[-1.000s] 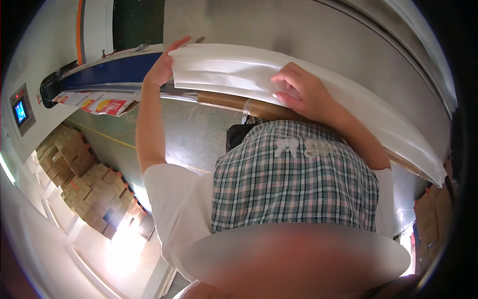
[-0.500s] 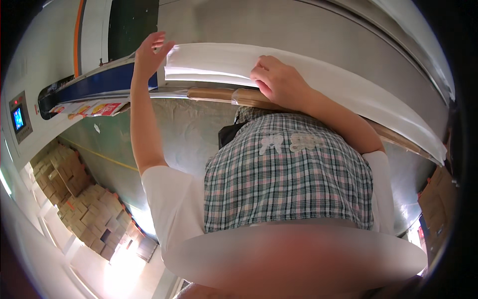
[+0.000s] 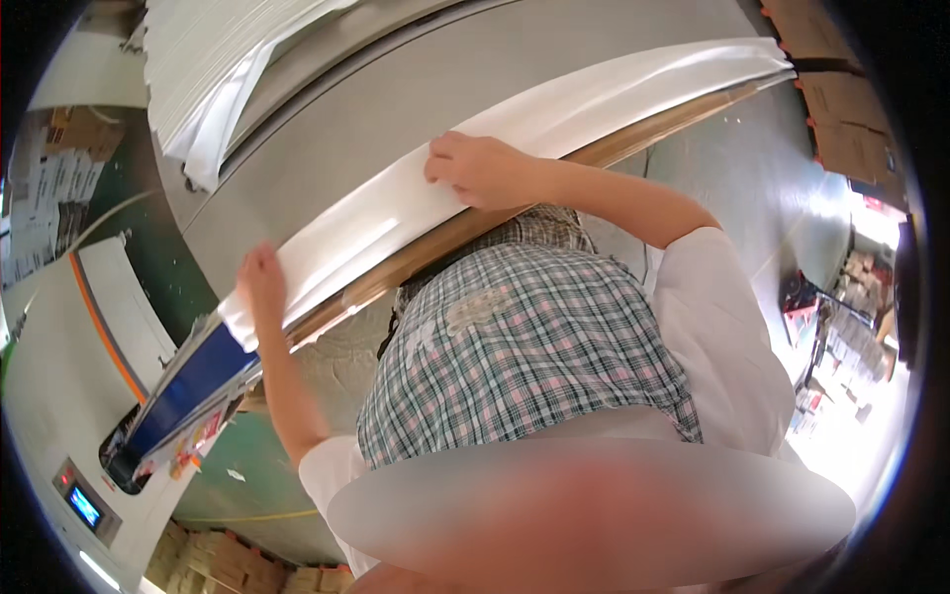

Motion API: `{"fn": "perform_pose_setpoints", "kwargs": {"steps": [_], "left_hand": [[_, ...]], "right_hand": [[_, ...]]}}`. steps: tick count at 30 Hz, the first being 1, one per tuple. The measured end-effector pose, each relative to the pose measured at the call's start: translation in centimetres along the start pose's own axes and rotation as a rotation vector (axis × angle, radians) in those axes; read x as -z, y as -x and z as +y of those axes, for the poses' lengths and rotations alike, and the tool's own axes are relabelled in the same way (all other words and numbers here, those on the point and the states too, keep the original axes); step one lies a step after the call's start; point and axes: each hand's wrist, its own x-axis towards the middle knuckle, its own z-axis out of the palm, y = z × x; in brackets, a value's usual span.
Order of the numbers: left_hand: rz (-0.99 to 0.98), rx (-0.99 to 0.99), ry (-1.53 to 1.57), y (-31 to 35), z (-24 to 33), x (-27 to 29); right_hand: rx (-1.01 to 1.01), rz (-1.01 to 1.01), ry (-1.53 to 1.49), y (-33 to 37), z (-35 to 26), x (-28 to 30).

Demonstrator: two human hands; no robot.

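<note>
A long, narrow white sheet of thin material [image 3: 341, 238], seemingly folded lengthwise, lies along the near side of a grey worktable [image 3: 327, 173]. My right hand [image 3: 480, 170] rests on its middle, the fingers curled closed at the sheet's far side. Over at the left end, my left hand [image 3: 260, 282] is on or just above the sheet. Motion smears its fingers, so their grip does not show. Brown wrapped edging [image 3: 396, 269] runs along the table's front, right against my checked apron [image 3: 524, 346].
A stack of white sheets [image 3: 213, 64] sits at the far left. Beyond the left end stand a blue conveyor belt [image 3: 193, 381] and a pale machine with a small lit screen [image 3: 84, 505]. Cardboard boxes [image 3: 841, 109] are piled at the right.
The view has turned, bringing the white stack into sight. My left hand, raised with fingers apart by the sheet's left end before, is now over that end. My right hand stays on the sheet.
</note>
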Motion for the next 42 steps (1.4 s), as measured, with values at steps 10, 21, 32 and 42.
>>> {"fn": "perform_pose_setpoints", "kwargs": {"steps": [10, 21, 32, 42], "left_hand": [[-0.011, 0.318, -0.685, 2.3, -7.1, 5.3], [-0.167, 0.460, -0.391, -0.2, 15.0, -5.1], [-0.114, 0.500, -0.411, -1.1, 24.9, -9.0], [-0.130, 0.483, -0.435, -0.6, 27.0, -10.2]], "right_hand": [[-0.267, 0.061, 0.174, 9.7, 11.2, 10.3], [-0.651, 0.333, 0.620, 28.5, 31.7, 25.4], [-1.016, 0.891, 0.916, 44.8, 46.7, 33.5], [-1.131, 0.884, 0.315, 41.2, 41.4, 36.4]]}}
